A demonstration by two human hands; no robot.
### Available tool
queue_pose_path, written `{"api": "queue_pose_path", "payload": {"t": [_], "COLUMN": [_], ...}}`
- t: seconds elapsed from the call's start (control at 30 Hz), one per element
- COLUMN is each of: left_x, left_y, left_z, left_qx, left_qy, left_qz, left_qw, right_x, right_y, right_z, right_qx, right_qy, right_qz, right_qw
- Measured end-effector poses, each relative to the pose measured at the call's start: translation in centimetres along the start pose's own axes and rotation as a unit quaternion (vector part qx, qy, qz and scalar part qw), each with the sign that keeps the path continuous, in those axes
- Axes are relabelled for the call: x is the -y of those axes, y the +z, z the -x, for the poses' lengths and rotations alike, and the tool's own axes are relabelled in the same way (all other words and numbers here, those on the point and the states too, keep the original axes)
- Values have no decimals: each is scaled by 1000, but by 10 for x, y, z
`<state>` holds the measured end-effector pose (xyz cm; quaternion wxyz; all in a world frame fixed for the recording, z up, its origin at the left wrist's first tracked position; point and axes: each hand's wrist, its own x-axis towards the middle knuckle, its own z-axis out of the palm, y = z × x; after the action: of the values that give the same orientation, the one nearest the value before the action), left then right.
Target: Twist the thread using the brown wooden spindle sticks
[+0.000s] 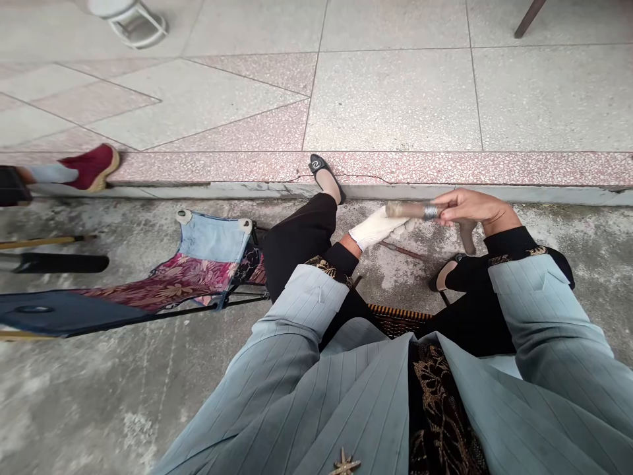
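Note:
My left hand (pixel 376 227), in a white knitted glove, is at the near end of a brown, wood-like tool handle (pixel 406 210), its fingers curled beneath it. My bare right hand (pixel 469 206) is closed around the other end, beside a silvery band of wound wire or metal. Below the right hand hangs a brown, flat piece (pixel 467 237); I cannot tell whether it belongs to the same tool. The handle is held level above the ground between my knees and is slightly blurred. A thin reddish-brown stick (pixel 403 251) shows beneath my hands.
A tiled step edge (pixel 445 168) runs across in front. On the left stands a folding lounger (pixel 188 284) of patterned cloth and denim. Beyond it are a yellow pole (pixel 44 243), a black-covered tool (pixel 64 263) and another person's red shoe (pixel 91 168). I sit on a woven seat (pixel 398 320).

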<state>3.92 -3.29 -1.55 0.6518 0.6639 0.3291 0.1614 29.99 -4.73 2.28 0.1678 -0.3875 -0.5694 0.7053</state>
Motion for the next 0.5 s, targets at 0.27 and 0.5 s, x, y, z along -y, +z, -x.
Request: {"api": "queue_pose_path", "payload": {"t": [0.27, 0.5], "left_x": [-6, -4], "left_y": [7, 5], "left_z": [4, 1], "left_qx": [104, 115], "left_qy": [-4, 50], "left_qz": [-35, -229], "left_qw": [994, 965], "right_x": [-8, -27], "right_y": [2, 1], "right_z": [-12, -29], "right_qx": [-297, -228], "right_qy": [-30, 186], "right_qz": [-94, 329], "right_qw": [950, 897]}}
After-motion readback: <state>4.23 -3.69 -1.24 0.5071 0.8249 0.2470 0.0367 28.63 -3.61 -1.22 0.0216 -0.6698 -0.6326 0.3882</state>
